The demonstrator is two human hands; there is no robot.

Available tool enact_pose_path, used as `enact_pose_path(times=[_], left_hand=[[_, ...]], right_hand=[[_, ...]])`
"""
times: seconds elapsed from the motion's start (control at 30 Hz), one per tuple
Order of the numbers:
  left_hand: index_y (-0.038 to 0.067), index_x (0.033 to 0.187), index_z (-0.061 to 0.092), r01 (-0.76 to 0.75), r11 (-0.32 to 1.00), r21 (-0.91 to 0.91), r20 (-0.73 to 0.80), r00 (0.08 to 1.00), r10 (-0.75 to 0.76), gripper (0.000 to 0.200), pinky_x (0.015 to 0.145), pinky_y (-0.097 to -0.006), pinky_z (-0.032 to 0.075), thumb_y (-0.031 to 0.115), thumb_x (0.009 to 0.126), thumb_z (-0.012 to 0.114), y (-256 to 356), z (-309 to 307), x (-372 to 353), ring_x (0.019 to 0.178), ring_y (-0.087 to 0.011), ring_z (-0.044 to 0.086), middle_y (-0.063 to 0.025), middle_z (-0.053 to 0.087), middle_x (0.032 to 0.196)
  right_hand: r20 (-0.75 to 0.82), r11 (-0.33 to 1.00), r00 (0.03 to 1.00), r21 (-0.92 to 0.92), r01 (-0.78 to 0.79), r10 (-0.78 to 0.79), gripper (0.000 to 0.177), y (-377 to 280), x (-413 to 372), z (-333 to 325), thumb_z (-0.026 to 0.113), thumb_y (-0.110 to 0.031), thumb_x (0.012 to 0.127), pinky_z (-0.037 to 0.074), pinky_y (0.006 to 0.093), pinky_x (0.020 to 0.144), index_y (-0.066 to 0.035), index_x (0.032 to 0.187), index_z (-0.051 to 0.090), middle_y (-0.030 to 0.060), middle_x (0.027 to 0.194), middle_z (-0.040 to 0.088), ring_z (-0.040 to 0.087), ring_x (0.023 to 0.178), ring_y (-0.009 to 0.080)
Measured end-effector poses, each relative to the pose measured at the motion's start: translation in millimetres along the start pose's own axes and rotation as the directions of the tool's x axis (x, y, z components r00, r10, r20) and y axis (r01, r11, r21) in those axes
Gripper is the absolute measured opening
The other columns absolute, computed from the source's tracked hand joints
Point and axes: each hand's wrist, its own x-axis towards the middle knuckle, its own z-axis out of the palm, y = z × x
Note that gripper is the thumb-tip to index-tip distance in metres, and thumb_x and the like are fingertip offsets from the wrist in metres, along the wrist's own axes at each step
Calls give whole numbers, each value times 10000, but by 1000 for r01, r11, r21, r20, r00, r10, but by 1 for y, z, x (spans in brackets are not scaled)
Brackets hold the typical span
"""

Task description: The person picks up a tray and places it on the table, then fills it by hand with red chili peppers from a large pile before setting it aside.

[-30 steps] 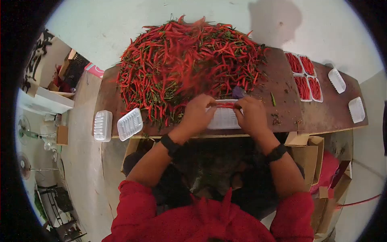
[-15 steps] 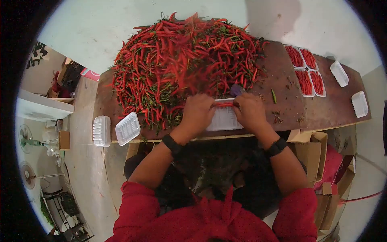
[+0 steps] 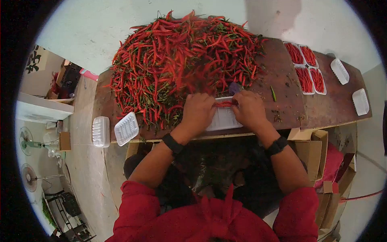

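A white plastic tray (image 3: 224,121) lies at the table's front edge, between my two hands. Red chillies (image 3: 224,103) lie across its far end. My left hand (image 3: 200,111) has its fingers closed at the left end of these chillies, and my right hand (image 3: 249,111) pinches their right end. Just beyond both hands rises a large pile of red chillies (image 3: 161,60) with green stems. A small purple object (image 3: 234,88) touches the pile's edge near my right hand.
Four filled trays (image 3: 304,78) sit at the right, with two empty trays (image 3: 360,101) farther right. At the left front are a stack of trays (image 3: 100,132) and a tilted empty tray (image 3: 126,128). One green chilli (image 3: 273,93) lies on the brown table (image 3: 290,109).
My hands have barely moved and stay at the far end of the tray. The camera view has shifted slightly.
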Motion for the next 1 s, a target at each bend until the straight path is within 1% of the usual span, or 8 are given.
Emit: enact_pose_path(times=[0.37,0.53,0.7,0.73,0.83,0.9,0.93,1.0], left_hand=[[75,872,578,-26,1000,-13,-33,999,26,177,719,-409,373,179,738,632,1,1,2,829,-288,528,-97,553,827],[87,876,583,-26,1000,-17,-43,999,25,171,720,-407,370,181,741,629,1,3,1,827,-285,527,-87,555,824],[76,819,600,-22,1000,11,-96,995,23,135,677,-417,403,167,729,641,-5,-7,1,753,-302,560,-106,574,762],[76,819,600,-16,1000,14,-98,995,18,135,677,-417,403,167,729,641,-11,-11,0,753,-302,560,-106,574,762],[47,807,611,32,997,-66,-151,988,-42,137,674,-415,447,154,729,646,-31,-33,-6,747,-324,590,-133,603,764],[31,829,614,139,985,-100,-225,961,-158,147,695,-400,474,146,742,641,-41,-52,-13,780,-336,604,-143,623,797],[28,843,611,223,969,-106,-143,961,-236,147,718,-409,474,146,756,633,-45,-63,-18,800,-343,605,-144,628,831],[33,837,611,261,961,-88,-137,953,-271,146,717,-412,473,151,755,635,-56,-70,-32,801,-341,605,-141,626,831]], right_hand=[[36,1000,999,5,25,-25,166,-1,-1,-3,669,-144,684,423,437,761,-71,818,602,116,807,560,563,840,316],[8,999,1000,-34,27,-27,172,0,-1,5,671,-144,681,421,435,761,-73,820,599,118,810,562,562,839,320],[1,999,999,-19,46,-46,162,-3,0,1,667,-147,688,420,432,751,-73,813,595,118,806,562,562,833,322],[13,1000,1000,19,12,-13,156,-6,0,-4,666,-147,692,421,430,746,-72,809,595,120,805,563,562,830,321],[19,999,1000,33,-6,6,148,-10,1,-12,664,-147,696,422,427,738,-72,804,596,121,802,565,562,823,320],[9,1000,1000,7,9,-9,144,-12,0,-12,663,-146,698,423,427,735,-72,802,597,122,800,565,562,819,319],[-8,1000,1000,1,25,-25,146,-14,0,-12,663,-145,696,422,428,730,-71,803,597,119,794,566,561,812,319],[-28,999,998,-7,48,-48,147,-19,-3,-12,664,-144,695,421,429,726,-70,804,598,116,787,567,561,805,320]])
